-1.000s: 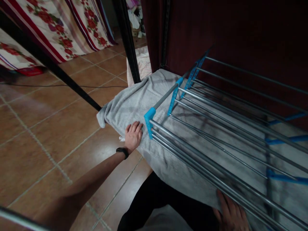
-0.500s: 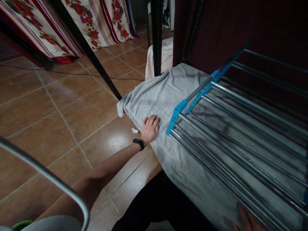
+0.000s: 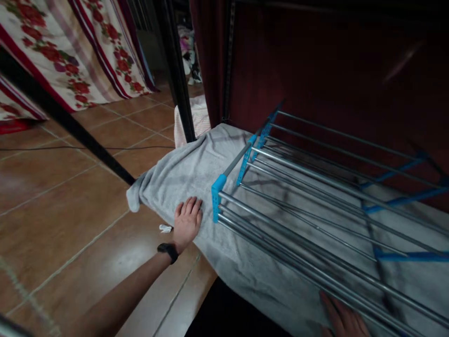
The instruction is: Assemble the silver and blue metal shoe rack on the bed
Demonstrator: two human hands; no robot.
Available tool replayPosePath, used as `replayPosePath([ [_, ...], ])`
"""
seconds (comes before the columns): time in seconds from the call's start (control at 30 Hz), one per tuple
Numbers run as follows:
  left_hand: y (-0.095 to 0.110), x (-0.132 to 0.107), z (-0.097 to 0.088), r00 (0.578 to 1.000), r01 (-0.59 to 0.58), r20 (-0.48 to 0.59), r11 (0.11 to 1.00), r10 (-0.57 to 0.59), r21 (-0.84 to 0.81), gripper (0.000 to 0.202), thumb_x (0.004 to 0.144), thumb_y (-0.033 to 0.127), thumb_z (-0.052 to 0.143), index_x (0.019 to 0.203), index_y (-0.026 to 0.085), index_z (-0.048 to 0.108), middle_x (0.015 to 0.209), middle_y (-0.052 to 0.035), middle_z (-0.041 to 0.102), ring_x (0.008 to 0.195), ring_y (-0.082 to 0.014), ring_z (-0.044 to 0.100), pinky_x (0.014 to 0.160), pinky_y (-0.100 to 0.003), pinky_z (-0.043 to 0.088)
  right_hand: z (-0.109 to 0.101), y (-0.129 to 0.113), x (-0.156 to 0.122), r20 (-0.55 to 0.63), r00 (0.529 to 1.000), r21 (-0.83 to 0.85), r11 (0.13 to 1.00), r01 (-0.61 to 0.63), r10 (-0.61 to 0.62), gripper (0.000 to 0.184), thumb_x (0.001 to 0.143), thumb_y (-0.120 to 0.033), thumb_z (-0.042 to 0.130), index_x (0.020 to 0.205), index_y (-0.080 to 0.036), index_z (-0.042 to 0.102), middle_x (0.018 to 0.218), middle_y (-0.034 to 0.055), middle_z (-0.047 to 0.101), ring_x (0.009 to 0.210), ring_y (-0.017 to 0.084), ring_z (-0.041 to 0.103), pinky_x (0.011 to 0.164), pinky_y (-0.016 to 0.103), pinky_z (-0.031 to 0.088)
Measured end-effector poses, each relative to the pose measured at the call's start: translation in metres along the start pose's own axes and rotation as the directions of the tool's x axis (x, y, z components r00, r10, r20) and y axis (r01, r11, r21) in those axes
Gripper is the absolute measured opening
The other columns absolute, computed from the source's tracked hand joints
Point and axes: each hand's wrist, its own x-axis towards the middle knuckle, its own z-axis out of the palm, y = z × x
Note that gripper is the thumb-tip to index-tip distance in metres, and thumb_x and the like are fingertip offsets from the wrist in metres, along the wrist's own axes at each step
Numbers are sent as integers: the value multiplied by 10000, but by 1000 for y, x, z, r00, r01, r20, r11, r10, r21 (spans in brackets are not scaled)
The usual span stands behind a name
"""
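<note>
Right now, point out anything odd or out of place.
A small white object lies on the tiled floor just past the edge of the grey blanket, near the left hand. It seems stray, perhaps dropped; it is too small to identify. No spill or damage shows.

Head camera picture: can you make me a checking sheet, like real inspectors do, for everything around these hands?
Surface: gray blanket, wrinkled.
Things at hand: blue-and-metal rack resting on the blanket.
Clutter: small white item on the tiled floor, too small to name.
Hands: left hand flat on the blanket, dark wristband on its wrist; right hand by the rack's near edge, partly out of view.
Cables: dark cable across the floor.
Surroundings: flowered curtain, black post, dark red panel.
</note>
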Motion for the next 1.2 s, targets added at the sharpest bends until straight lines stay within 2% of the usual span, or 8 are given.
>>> replayPosePath([
  [0.17,-4,0,6,999,-20,-42,1000,20,8,441,1005,311,356,1376,155,535,1430,-153,536,1373,-308,439,1152,-515,265,-16,-9,20,-72,992,7,994,109,-108,646,923,-309,449,1550,-219,323,1189,61,690,1024,242,645,919,362,456],
  [0.33,-3,0,5,999,-23,-34,999,24,31,442,1008,304,343,1367,135,539,1433,-158,533,1368,-310,442,1149,-512,270,-35,-61,91,-123,971,111,969,218,-205,504,887,-109,459,1377,-185,551,1263,45,665,1118,187,618,961,303,443],
  [0.43,-2,0,4,1000,-16,-26,999,17,31,438,1003,299,352,1363,139,544,1438,-158,528,1368,-309,443,1149,-512,271,-35,-93,141,-57,957,181,940,291,-285,528,894,-88,441,1412,-157,518,1444,41,525,1283,199,517,1055,325,407],
  [0.53,-3,0,3,1000,-16,-22,999,17,27,431,998,288,357,1351,141,556,1433,-155,534,1368,-305,445,1146,-508,275,-25,-108,170,15,960,157,949,272,-278,546,922,-129,456,1466,-174,460,1534,23,405,1355,208,443,1080,340,397],
  [0.73,-3,-1,2,1000,-17,-25,1000,17,26,428,992,292,374,1350,155,563,1421,-151,548,1359,-304,458,1138,-507,286,-2,-102,169,21,950,158,939,305,-312,541,940,-181,475,1479,-164,440,1550,20,375,1367,196,429,1086,324,399],
  [0.93,-2,-1,0,1000,-18,-16,1000,18,24,429,1000,295,364,1356,155,557,1442,-147,528,1369,-297,446,1148,-505,277,3,-100,165,15,952,201,934,296,-305,548,924,-151,465,1471,-162,447,1536,31,399,1371,199,427,1090,329,401],
  [1.1,-1,0,-3,1000,-24,-14,1000,24,13,422,998,294,365,1333,143,572,1414,-156,549,1353,-305,458,1133,-525,303,-14,-101,175,-42,959,258,924,282,-281,479,923,-103,423,1384,-164,540,1429,38,541,1277,181,527,1059,303,434],
  [1.2,-2,6,-10,1000,-12,28,1000,13,-23,389,993,310,375,1254,162,622,1343,-154,597,1262,-309,533,1083,-530,368,-37,-90,186,-135,923,330,862,384,-360,418,947,-93,390,1248,-258,628,1248,-44,669,1089,108,626,999,197,449],
])
